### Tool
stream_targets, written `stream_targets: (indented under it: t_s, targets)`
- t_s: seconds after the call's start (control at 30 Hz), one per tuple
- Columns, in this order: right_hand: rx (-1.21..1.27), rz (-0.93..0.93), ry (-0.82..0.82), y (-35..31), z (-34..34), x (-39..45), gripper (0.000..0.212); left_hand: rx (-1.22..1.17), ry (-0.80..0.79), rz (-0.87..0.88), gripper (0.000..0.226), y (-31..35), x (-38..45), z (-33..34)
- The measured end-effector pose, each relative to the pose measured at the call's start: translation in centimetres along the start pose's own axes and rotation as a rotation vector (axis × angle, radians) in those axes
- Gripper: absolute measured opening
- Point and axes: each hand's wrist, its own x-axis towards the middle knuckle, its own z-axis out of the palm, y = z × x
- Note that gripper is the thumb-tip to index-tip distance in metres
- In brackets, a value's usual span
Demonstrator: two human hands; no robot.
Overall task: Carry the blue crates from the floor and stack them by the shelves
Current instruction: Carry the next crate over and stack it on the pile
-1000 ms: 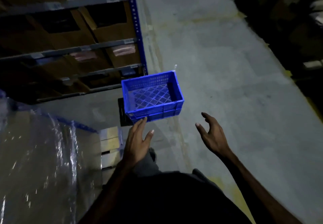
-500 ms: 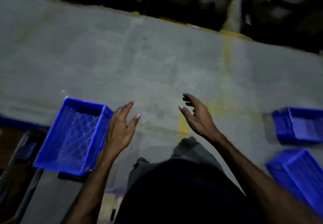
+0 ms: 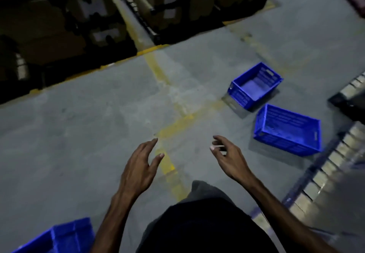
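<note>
Both bare hands are out in front over the grey concrete floor (image 3: 79, 134), holding nothing. Left hand (image 3: 141, 166) has fingers spread and slightly curled, palm turned inward, thumb apart from the rest. Right hand (image 3: 229, 158) is loosely cupped, fingers bent and apart, also empty. The hands are well apart from each other, with a worn yellow painted floor line (image 3: 167, 165) running between them. Two open-top blue plastic crates with slotted walls sit on the floor to the right, ahead of the right hand: the farther blue crate (image 3: 254, 85) is upright and empty, the nearer blue crate (image 3: 288, 130) is just beside it, apart by a thin gap, upright, also empty. Neither is touched by a hand. A third blue crate (image 3: 59, 237) is cut off at the bottom left corner, near the left forearm; contents cannot be told. Dark shelving with brown cardboard boxes (image 3: 167, 1) carrying white labels lines the far side, behind a yellow edge stripe (image 3: 83, 73). At right edge, a metal shelf rack with a blue upright (image 3: 316, 165) shows pale box ends. Person's dark clothing (image 3: 197, 227) fills the bottom centre. Picture is dim and somewhat blurred.
</note>
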Motion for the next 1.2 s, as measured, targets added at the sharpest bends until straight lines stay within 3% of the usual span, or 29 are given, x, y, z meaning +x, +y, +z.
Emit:
stream_targets:
  t_s: [0.2,0.63,1.03,1.2]
  targets:
    - [0.053,0.103,0.151,4.3,-6.9,5.8,0.037,-0.037,-0.102,0.053,0.057,5.5,8.9,5.0]
    - [0.109,0.196,0.229,7.9,-15.3,20.1,0.037,-0.092,-0.303,0.147,0.056,15.4,27.6,12.9]
    - [0.186,0.38,0.415,7.2,-19.1,41.1,0.036,-0.089,-0.447,0.305,0.053,21.8,56.6,16.7]
    - [0.226,0.424,0.567,6.0,-21.6,48.5,0.035,-0.001,-0.556,0.471,0.054,26.2,67.6,18.8]
